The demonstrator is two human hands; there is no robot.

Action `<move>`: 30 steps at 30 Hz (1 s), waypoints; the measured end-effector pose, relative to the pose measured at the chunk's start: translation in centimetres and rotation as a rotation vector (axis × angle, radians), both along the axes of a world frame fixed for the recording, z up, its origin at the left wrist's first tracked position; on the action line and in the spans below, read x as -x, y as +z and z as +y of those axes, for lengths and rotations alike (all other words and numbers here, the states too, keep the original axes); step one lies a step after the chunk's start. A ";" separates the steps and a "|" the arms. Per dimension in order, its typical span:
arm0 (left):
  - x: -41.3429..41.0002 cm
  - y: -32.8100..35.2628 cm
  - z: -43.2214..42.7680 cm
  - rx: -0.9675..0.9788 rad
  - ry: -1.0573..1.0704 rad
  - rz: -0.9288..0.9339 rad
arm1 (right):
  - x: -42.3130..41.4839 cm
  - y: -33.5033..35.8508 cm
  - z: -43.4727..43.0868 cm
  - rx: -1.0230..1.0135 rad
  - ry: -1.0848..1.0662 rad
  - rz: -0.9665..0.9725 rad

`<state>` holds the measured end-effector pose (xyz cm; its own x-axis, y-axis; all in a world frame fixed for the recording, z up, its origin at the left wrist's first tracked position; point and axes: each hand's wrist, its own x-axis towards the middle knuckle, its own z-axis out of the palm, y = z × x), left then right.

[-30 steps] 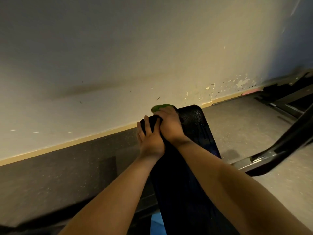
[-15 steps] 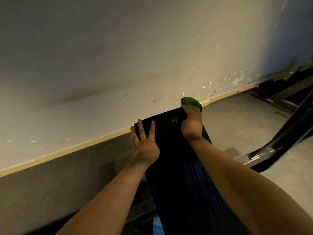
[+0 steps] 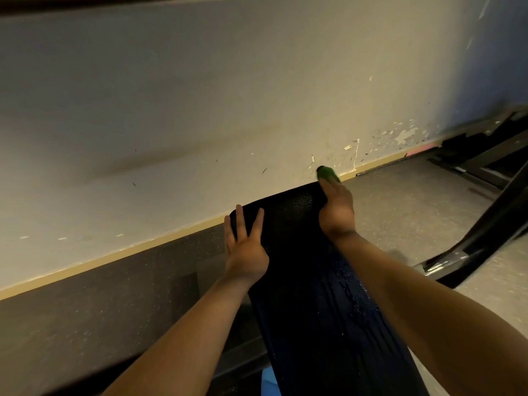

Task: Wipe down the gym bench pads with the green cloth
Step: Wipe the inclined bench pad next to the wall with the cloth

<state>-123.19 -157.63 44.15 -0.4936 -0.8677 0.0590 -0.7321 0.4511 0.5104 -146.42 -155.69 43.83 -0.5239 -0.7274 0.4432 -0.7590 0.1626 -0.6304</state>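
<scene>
Head cam: the long black vinyl bench pad (image 3: 308,324) shows wet streaks up close. Further up, the left hand (image 3: 245,252) lies flat with fingers spread. The right hand (image 3: 337,212) has swept from beside it to the far right corner, gripping the bunched green cloth (image 3: 327,173), so the far end looks wiped.

Dark green cloth (image 3: 327,173). Black bench pad (image 3: 297,221), pebble-grained at the far end — bluish wet streaks nearer. Cream wall (image 3: 200,110) with a dark smudge and white chipped flecks. Tan skirting strip (image 3: 114,257). Dark grey speckled floor (image 3: 85,310) on the left, paler grey on the right. Black metal frame (image 3: 491,220). Small blue patch (image 3: 268,380) at the bottom.
</scene>
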 end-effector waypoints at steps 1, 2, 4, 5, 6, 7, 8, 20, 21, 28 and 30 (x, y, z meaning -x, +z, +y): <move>-0.1 -0.1 -0.1 0.015 -0.006 0.024 | 0.3 0.4 -0.8 -0.019 -0.049 -0.047; -0.3 -0.1 -0.1 0.028 -0.007 0.053 | 0.3 1.0 -1.7 -0.052 -0.079 -0.043; -0.5 0.0 -0.1 0.045 0.005 0.117 | -0.6 2.5 -3.5 -0.150 -0.048 0.072; -0.6 -0.1 -0.1 0.058 0.007 0.145 | -1.5 3.4 -4.2 -0.213 0.004 0.142; -0.8 -0.3 -0.1 0.085 0.006 0.167 | -2.5 4.3 -4.9 -0.296 0.065 0.214; -1.0 -0.7 -0.2 0.119 0.007 0.180 | -3.8 5.1 -5.4 -0.373 0.121 0.281; -1.1 -1.1 -0.2 0.147 0.011 0.188 | -5.2 5.7 -5.8 -0.430 0.182 0.333; -1.3 -1.4 -0.2 0.066 0.080 0.186 | -8.6 5.5 -4.8 -0.270 0.461 0.311; -1.3 -1.2 -0.2 0.063 0.077 0.203 | -7.3 5.5 -4.5 -0.272 0.401 0.348; -1.3 -1.3 -0.1 0.022 0.083 0.329 | -0.1 5.5 -2.8 -0.289 0.006 0.145; -1.3 -1.3 0.0 0.012 0.089 0.353 | -2.1 6.0 -3.2 -0.292 0.003 0.120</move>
